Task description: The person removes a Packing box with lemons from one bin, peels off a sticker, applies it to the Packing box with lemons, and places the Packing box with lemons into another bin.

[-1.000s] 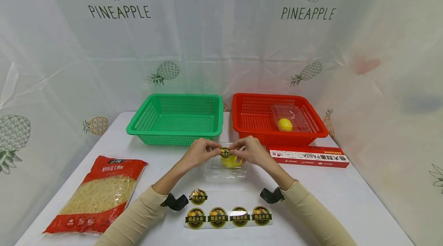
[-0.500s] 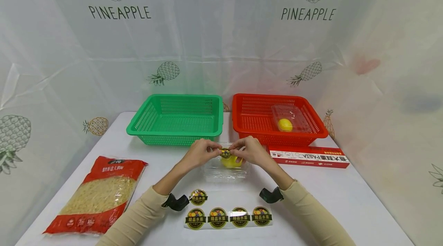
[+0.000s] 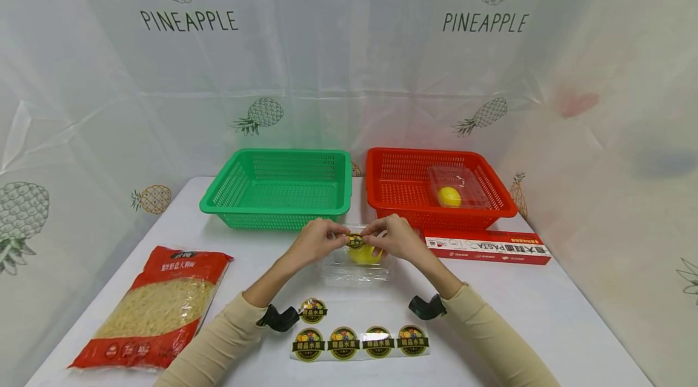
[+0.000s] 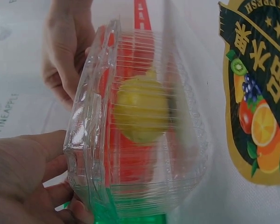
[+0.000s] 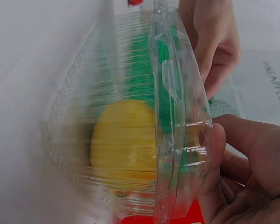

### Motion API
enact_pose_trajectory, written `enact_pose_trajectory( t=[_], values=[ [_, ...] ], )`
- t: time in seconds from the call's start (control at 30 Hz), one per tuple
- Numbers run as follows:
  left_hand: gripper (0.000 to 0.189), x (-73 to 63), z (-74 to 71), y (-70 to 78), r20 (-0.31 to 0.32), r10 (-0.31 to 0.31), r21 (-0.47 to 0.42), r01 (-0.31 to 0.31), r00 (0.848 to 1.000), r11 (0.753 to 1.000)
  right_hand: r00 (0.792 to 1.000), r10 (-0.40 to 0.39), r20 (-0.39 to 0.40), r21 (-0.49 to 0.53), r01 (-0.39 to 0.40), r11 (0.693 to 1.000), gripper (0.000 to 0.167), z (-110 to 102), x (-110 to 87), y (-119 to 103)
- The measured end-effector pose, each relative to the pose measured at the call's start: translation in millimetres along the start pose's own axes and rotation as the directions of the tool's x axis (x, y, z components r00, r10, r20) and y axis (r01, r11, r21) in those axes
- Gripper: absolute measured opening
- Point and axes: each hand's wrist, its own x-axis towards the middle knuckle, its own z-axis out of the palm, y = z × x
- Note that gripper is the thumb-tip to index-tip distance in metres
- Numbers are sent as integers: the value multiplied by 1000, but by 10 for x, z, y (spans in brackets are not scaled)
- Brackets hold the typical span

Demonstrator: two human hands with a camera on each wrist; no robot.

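A clear plastic clamshell box [image 3: 357, 272] stands on the table with a yellow lemon [image 5: 123, 144] visible through its ribbed wall. On top of its lid, a round black-and-gold fruit sticker [image 3: 355, 241] lies between both hands. My left hand [image 3: 317, 241] pinches the sticker's left edge between thumb and forefinger. From the other side, my right hand [image 3: 398, 238] pinches the right edge, its other fingers over the lid. Both wrist views show fingertips right against the lid [image 4: 86, 112]; the sticker on top is hidden there.
Nearer me lies a backing sheet with several round stickers [image 3: 343, 341]. Behind the box stand a green basket [image 3: 278, 217] and a red basket [image 3: 436, 214] holding another boxed lemon [image 3: 449, 196]. A pasta box [image 3: 485, 246] lies right, a pasta bag [image 3: 158, 305] left.
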Motion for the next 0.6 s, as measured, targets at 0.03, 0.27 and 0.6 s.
enact_pose_trajectory(
  t=[0.03, 0.27, 0.6],
  values=[
    [17, 0, 1, 0, 0, -1, 1, 1, 1000, 1000, 1000, 1, 1, 0, -1, 1000, 15, 0, 0, 1],
    [17, 20, 16, -17, 1, 8, 18, -8, 1000, 1000, 1000, 12, 1, -4, -12, 1000, 15, -18, 3, -12],
    [18, -17, 7, 1, -7, 59, 49, -59, 998, 997, 1000, 18, 4, -14, -18, 1000, 16, 4, 12, -2]
  ],
)
